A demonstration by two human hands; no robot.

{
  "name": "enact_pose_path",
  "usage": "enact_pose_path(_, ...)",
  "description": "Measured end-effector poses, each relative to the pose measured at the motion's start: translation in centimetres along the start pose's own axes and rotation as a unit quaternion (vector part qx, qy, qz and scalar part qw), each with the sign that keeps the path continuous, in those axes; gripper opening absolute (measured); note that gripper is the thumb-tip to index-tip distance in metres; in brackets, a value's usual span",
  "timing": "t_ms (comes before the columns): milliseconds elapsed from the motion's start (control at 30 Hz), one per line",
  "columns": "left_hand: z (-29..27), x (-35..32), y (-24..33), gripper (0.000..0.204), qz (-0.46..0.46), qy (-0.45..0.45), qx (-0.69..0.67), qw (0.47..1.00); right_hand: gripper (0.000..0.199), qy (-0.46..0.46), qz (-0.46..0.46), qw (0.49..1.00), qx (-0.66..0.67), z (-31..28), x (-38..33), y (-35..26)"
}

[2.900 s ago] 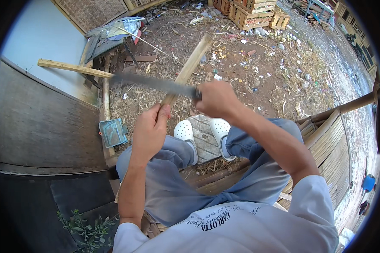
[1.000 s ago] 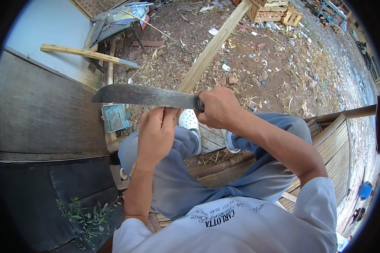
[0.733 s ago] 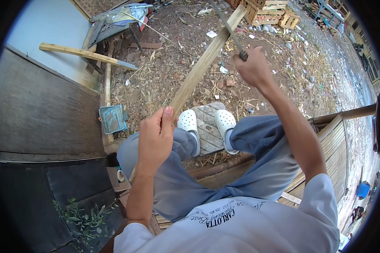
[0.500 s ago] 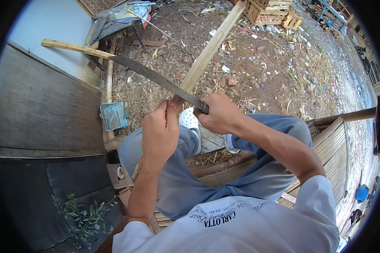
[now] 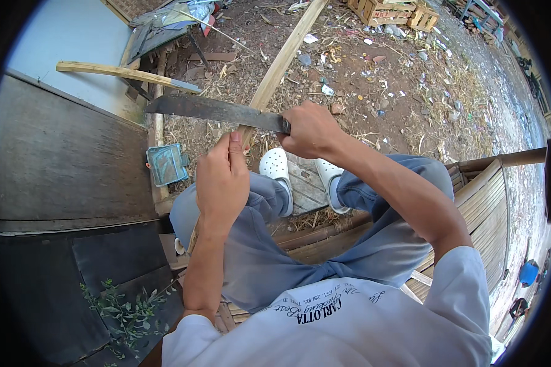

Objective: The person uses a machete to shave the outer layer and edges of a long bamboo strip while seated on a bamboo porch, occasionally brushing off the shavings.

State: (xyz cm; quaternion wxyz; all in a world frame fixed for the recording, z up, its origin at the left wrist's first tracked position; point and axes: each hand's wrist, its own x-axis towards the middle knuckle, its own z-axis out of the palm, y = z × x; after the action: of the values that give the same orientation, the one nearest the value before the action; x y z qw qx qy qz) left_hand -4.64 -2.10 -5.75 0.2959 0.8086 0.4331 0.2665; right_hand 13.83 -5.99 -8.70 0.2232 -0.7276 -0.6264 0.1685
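My left hand (image 5: 222,180) is closed around a long wooden strip (image 5: 284,58), thumb lying along it. The strip slants from my left side out to the far ground, and its near end is partly hidden by my hand and arm. In my closed right hand (image 5: 310,129) is the handle of a machete (image 5: 208,110). Its dark, worn blade points left and crosses over the strip just beyond my left thumb, close to the wood. Whether the edge bites into the wood I cannot tell.
Another wooden piece (image 5: 122,71) juts out by the wall at left, near a cluttered table (image 5: 159,33). A blue plastic container (image 5: 167,165) lies below. Wooden crates (image 5: 382,12) stand far off. Litter covers the ground. My white clogs (image 5: 275,164) rest on a board; bamboo slats (image 5: 483,214) lie right.
The machete's handle has moved away from me and slightly left, and its blade now lies more level with its broad side showing. The strip's far part has shifted left.
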Motion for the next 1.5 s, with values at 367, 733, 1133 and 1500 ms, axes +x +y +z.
enact_pose_path(367, -1.2, 0.5, 0.5, 0.037, -0.020, 0.006, -0.018, 1.000, 0.017, 0.108, 0.042, 0.993, -0.006, -3.8, 1.7, 1.7)
enact_pose_path(733, -0.8, -0.6, -0.3, 0.034, 0.014, -0.025, -0.012, 1.000, 0.020, -0.045, -0.016, 0.999, -0.012, -1.1, -1.5, -2.7)
enact_pose_path(1133, -0.4, -0.8, -1.2, 0.042, 0.026, -0.027, 0.039, 0.999, 0.031, 0.046, 0.189, 0.980, 0.043, -6.0, 4.0, 6.3)
enact_pose_path(1500, -0.3, -1.1, -0.3, 0.035, -0.009, -0.047, -0.023, 0.999, 0.022, -0.031, 0.012, 0.999, 0.006, -1.1, -1.9, -0.8)
